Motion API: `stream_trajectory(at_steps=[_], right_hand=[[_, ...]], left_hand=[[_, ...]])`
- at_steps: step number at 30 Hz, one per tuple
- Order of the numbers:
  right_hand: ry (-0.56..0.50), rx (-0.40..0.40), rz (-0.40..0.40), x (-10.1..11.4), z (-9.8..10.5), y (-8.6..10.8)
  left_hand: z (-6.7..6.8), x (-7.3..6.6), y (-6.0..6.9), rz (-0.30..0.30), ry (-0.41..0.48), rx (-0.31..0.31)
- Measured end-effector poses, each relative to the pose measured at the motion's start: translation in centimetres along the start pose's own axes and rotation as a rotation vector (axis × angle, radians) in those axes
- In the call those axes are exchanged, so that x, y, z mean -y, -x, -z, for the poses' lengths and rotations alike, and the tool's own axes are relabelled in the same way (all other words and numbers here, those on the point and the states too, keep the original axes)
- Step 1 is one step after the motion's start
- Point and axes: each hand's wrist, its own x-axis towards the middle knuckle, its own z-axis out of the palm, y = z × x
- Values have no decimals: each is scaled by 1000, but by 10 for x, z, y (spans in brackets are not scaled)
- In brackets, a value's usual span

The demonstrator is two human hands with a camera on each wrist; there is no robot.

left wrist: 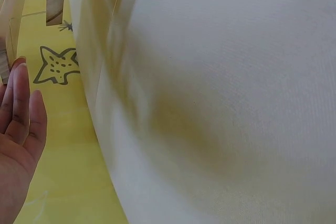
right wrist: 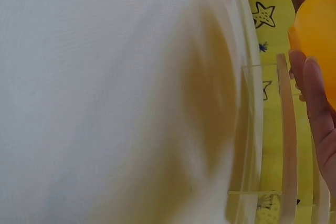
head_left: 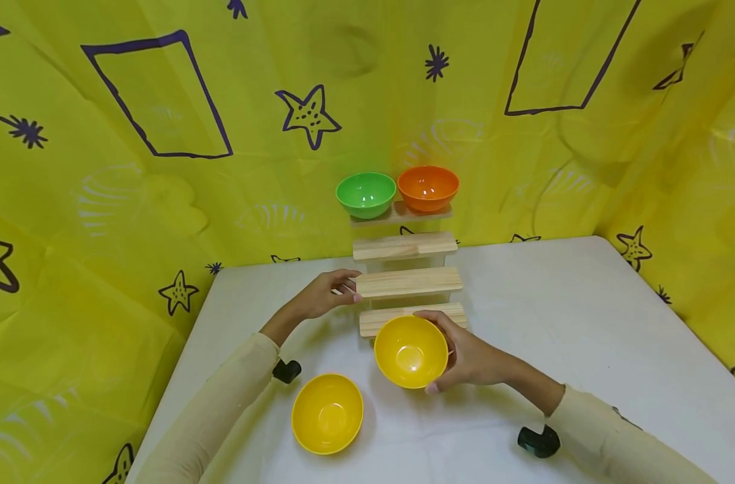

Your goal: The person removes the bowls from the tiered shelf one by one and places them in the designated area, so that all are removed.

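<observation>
A yellow bowl (head_left: 410, 353) is held at its right side by my right hand (head_left: 473, 353), just in front of the lowest step of a wooden step stand (head_left: 410, 283). The same bowl's outer wall shows at the right edge of the right wrist view, with fingers (right wrist: 317, 95) against it. My left hand (head_left: 325, 294) holds the left end of a middle step, thumb at the front and fingers at the back. A second yellow bowl (head_left: 328, 414) sits on the table. On the top step a green bowl (head_left: 366, 195) stands beside an orange bowl (head_left: 428, 189).
The stand's steps rest on clear side panels on a white-covered table (head_left: 543, 323). Behind and along both sides hangs a yellow patterned cloth (head_left: 252, 188). Dark wrist pieces (head_left: 539, 441) hang below both sleeves.
</observation>
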Motion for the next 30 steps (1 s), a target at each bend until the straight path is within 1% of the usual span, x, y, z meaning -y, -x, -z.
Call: stream_trajectory(at_steps=[4, 9, 16, 21, 26, 30], right_hand=[[-10, 22, -6, -1, 0, 2], [-25, 67, -9, -2, -1, 4], [-19, 129, -39, -3, -4, 5], [-18, 154, -54, -3, -6, 6], [15, 165, -61, -4, -9, 6], [6, 191, -59, -6, -12, 6]], left_hand=[[0, 0, 0, 1, 9, 0], [0, -1, 1, -4, -4, 2], [-1, -2, 0, -2, -13, -3], [-1, -2, 0, -2, -24, -1], [-1, -1, -1, -5, -34, -4], [0, -2, 0, -8, -32, -1]])
